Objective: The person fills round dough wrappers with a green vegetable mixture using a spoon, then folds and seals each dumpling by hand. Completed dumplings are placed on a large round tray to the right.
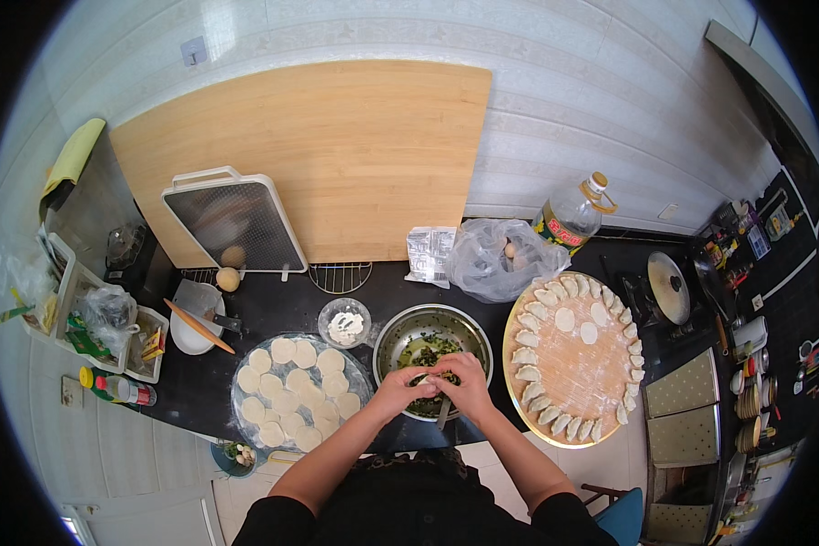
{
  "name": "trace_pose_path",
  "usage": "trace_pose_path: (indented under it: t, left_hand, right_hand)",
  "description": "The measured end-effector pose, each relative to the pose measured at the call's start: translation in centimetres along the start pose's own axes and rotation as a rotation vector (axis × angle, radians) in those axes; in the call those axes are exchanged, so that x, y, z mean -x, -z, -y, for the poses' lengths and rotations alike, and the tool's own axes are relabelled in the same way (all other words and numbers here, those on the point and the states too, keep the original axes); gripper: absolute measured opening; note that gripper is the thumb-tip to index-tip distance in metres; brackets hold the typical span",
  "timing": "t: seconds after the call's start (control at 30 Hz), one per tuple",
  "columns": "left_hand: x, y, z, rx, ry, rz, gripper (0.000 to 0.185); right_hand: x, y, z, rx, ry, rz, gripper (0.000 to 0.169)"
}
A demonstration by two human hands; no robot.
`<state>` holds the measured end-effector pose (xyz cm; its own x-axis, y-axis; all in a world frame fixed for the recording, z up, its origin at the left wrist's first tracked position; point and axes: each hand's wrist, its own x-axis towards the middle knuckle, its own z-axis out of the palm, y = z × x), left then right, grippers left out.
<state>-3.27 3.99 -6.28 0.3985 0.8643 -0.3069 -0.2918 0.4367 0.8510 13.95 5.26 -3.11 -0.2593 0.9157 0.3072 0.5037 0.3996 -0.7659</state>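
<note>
My left hand point(403, 394) and my right hand point(467, 386) meet over a steel mixing bowl point(380, 341). Between their fingertips they pinch a partly visible dumpling point(423, 380). Chopped green filling point(423, 351) lies in the bowl, and a spoon handle point(443, 413) leans over its near rim. To the left, many round dough wrappers point(286, 401) cover a floured round board point(242, 426). On the right stands a round wooden tray point(566, 382), its edge lined with folded dumplings point(525, 355). Several flat wrappers point(589, 333) sit near its far side.
Behind the bowl are a small flour bowl point(345, 322), a plastic bag point(491, 266) and an oil bottle point(573, 215). A rolling pin point(198, 326) and a cleaver point(201, 300) rest on a white dish point(190, 341). A lidded pan point(668, 288) is at far right.
</note>
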Motion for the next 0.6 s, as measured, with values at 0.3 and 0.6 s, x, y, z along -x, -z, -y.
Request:
trace_pose_path:
  t: [0.3,0.6]
  left_hand:
    - [0.25,-0.19,-0.06,0.09,0.016,0.011,0.037]
    - [0.33,-0.1,-0.21,0.09,0.041,0.042,0.037]
  right_hand:
    - [-0.02,0.35,0.05,0.109,0.161,0.039,0.012]
    - [0.29,-0.04,0.11,0.051,0.085,-0.026,0.011]
